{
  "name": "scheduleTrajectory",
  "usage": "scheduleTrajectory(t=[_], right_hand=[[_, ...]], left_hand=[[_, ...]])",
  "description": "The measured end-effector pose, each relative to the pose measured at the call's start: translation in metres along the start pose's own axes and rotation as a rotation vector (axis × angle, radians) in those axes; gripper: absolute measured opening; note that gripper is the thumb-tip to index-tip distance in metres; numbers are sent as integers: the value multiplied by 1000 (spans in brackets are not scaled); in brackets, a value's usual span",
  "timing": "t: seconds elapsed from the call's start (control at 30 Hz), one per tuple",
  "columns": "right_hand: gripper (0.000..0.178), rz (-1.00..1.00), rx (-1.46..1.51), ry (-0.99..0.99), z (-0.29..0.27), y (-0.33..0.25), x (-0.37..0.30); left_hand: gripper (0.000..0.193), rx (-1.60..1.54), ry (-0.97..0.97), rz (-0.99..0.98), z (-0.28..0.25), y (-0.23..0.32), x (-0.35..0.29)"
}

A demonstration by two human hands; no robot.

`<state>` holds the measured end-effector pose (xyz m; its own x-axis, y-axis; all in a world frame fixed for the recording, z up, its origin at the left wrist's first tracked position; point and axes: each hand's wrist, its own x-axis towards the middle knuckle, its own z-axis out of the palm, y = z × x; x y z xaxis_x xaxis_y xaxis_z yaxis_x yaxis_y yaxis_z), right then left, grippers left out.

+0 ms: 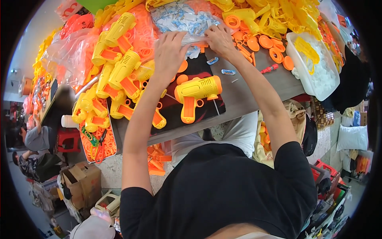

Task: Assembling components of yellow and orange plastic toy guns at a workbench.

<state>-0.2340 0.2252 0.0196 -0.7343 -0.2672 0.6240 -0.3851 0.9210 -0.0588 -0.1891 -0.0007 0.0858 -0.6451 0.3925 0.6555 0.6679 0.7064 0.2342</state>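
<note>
The grey table (pixel 278 81) spans the area in front of you, with 12 o'clock pointing away from your body. Your left forearm (pixel 139 107) reaches up toward 1 o'clock; your right forearm (pixel 262 85) slants toward 11, so your wrists converge.

The clear bag of blue-and-white pieces (pixel 183 18) sits at 12 o'clock from the gap between your hands, its long side running 9 to 3. It lies at 1 o'clock from your left hand (pixel 169 55) and at 10 from your right hand (pixel 221 42); both are at its near edge, neither clearly closer.

The yellow-and-orange toy blaster (pixel 199 91) rests at 6 o'clock from your hands on the dark mat (pixel 207 111), its body roughly 9 to 3, handle toward 7.

Your left hand is back-up with fingers extended; your right is bent at the wrist, fingers curled down onto the plastic. You can't tell from this view whether either pinches it. One small blue-and-white label (pixel 213 61) lies at 7 o'clock from your right hand.
</note>
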Motion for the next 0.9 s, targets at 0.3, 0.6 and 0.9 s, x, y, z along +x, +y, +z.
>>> scheduleTrajectory(t=[0.3, 0.6, 0.9], right_hand=[[20, -1, 67, 201, -27, -1, 34], [15, 142, 408, 155, 2, -14, 12], [29, 239, 65, 175, 43, -25, 35]], left_hand=[[27, 268, -435, 26, 48, -52, 63], [23, 193, -154, 62, 33, -65, 104], [16, 167, -84, 68, 47, -38, 73]])
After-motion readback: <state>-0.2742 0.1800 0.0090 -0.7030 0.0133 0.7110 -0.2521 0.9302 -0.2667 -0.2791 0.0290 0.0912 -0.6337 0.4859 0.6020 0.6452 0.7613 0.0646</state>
